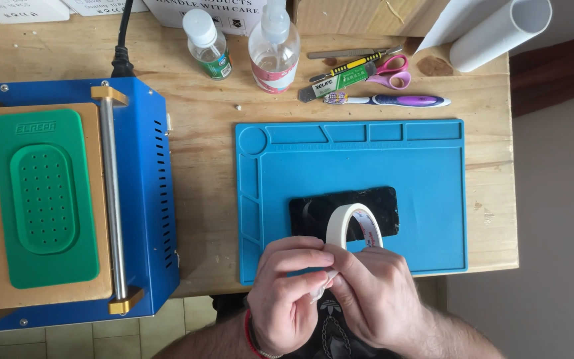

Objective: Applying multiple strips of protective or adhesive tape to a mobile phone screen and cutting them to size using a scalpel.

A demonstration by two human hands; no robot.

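Both hands meet over the near edge of the blue mat [433, 199]: the right hand [377, 292] grips the roll of tape [353, 226] (standing on edge), the left hand [290, 282] pinches its loose end. Just beyond them lies a black phone [313, 213].

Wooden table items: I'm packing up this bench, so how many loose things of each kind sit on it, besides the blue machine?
Bottles: 2, small capped and clear spray
Hand tools: 4, craft knife, metal tool, scissors, toothbrush
Blue mat: 1
Black phone: 1
Tape roll: 1
White tube: 1
Total: 10
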